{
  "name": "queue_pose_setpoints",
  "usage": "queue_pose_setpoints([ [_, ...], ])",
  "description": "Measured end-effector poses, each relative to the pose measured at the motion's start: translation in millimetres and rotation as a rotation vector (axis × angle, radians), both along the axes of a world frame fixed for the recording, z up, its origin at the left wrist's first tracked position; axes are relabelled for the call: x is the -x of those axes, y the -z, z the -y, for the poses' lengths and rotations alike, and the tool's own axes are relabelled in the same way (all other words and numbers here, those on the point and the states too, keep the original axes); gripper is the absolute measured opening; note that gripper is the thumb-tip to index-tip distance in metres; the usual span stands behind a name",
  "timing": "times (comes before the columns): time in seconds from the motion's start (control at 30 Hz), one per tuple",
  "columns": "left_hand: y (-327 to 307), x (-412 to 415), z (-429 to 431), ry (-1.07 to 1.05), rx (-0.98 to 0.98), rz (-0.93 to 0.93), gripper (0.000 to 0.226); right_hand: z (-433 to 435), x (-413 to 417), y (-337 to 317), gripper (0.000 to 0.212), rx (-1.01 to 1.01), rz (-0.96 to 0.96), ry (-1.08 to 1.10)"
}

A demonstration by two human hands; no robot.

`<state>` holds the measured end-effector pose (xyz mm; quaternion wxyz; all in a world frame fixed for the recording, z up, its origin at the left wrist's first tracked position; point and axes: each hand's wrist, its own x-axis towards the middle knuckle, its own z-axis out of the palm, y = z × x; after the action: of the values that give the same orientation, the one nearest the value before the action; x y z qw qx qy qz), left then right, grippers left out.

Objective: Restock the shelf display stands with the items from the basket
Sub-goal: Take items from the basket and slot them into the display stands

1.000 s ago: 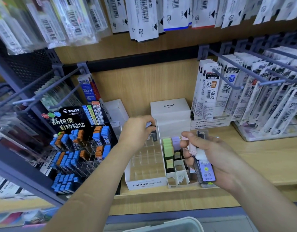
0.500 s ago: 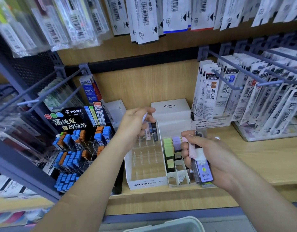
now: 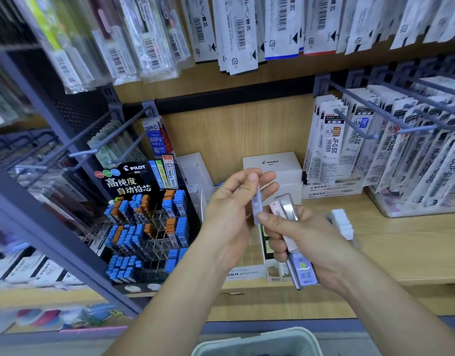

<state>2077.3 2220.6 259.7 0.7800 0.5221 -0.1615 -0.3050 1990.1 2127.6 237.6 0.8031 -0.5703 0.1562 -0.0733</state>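
Left hand pinches lavender case upright, nearer, over MONO stand; right hand grips spare cases alongside.

Pilot lead stand sits left on the shelf, MONO stand just right of it — Pilot box behind, refill packs hanging at right, basket below, out front.

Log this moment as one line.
left hand: pinches lead case | right hand: holds case bundle | MONO stand: behind hands
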Motion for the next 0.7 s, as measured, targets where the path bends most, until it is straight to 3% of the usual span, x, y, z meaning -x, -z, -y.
queue_pose_setpoints([
  [0.23,8.9,-6.4,-20.1,0.065,-0.171,0.064,0.028,-3.3,0.4,-1.7,0.016,-0.039,0.001,0.098],
  [0.4,9.6,-8.0,-26.8,0.059,-0.257,0.176,0.022,-1.2,-0.1,0.2,0.018,-0.009,-0.04,0.121],
  [0.53,3.2,-10.8,-31.1,0.003,-0.34,0.422,0.012,6.8,1.8,-3.9,0.034,-0.108,-0.074,0.144],
  [0.7,-1.9,-13.3,-37.4,0.012,-0.395,0.604,0.021,10.0,8.1,-9.9,0.028,-0.129,-0.1,0.011],
])
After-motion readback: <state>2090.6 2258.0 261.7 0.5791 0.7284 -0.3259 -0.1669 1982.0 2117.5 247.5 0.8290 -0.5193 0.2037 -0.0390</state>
